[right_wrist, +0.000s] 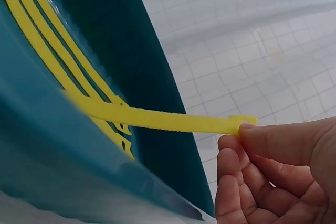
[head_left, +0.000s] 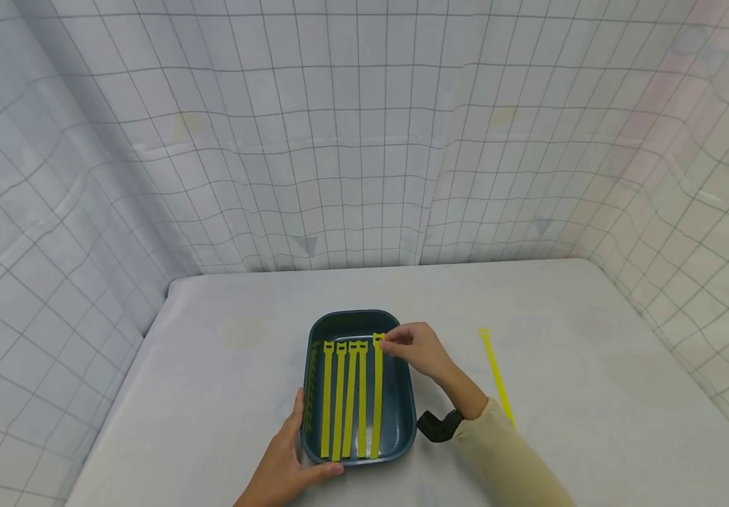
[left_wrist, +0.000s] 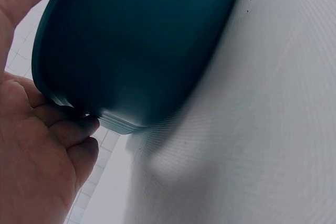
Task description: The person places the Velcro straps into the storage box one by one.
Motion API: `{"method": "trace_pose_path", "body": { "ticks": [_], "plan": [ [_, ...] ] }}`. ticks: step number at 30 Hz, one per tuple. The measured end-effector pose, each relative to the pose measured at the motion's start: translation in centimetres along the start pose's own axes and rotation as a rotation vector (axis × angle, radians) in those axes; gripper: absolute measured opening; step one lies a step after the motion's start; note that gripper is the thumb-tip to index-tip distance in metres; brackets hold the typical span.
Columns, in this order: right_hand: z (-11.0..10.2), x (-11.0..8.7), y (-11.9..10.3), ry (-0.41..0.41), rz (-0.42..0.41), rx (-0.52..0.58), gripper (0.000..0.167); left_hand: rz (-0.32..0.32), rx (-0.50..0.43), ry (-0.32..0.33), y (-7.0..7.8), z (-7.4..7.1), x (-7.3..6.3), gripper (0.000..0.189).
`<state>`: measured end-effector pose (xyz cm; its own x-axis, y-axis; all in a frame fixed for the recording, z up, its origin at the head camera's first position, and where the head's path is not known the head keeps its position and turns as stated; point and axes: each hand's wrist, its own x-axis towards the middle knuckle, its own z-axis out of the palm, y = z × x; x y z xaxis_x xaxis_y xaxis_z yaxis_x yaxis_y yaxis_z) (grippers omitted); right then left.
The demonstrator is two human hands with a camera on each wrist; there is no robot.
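A dark teal tray [head_left: 393,429] stands on the white table, with several yellow hook-and-loop cable ties [head_left: 326,401] lying lengthwise side by side in it. At its near left corner my left hand [head_left: 283,461] grips the tray, thumb by the near rim and fingers along the left side. Between thumb and fingertips, my right hand [head_left: 420,348] pinches the slotted head of another yellow cable tie [right_wrist: 173,121]. That head is raised over the tray's right half, while the strip runs down into the tray beside the others. The left wrist view shows the tray's outer wall [left_wrist: 136,40].
One more yellow cable tie [head_left: 496,373] lies on the table to the right, its near end hidden by the right sleeve [head_left: 510,458]. A black wrist strap [head_left: 439,427] is on the right wrist. Gridded white cloth [head_left: 351,141] hangs behind and on both sides.
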<state>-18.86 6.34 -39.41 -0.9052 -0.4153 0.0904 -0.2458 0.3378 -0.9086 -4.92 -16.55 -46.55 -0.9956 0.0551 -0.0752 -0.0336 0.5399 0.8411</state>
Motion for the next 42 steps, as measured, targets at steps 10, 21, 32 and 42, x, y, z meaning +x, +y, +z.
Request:
{"method": "trace_pose_path", "body": {
  "ticks": [10, 21, 32, 42],
  "plan": [
    [0.4, 1.4, 2.9, 0.026, 0.037, -0.025, 0.016, -0.002, 0.017, 0.003, 0.1, 0.0, -0.1, 0.126],
    [0.4, 1.6, 2.3, 0.032, 0.048, -0.039, 0.015, -0.027, 0.039, 0.010, 0.2, 0.0, -0.1, 0.126],
    [0.4, 1.7, 2.3, 0.021, 0.029, -0.033, 0.015, -0.036, 0.042, 0.010, 0.2, 0.0, -0.1, 0.127],
    [0.3, 1.6, 2.1, 0.042, 0.042, -0.089, 0.010, -0.021, 0.039, -0.002, 0.0, 0.1, 0.1, 0.126]
  ]
}}
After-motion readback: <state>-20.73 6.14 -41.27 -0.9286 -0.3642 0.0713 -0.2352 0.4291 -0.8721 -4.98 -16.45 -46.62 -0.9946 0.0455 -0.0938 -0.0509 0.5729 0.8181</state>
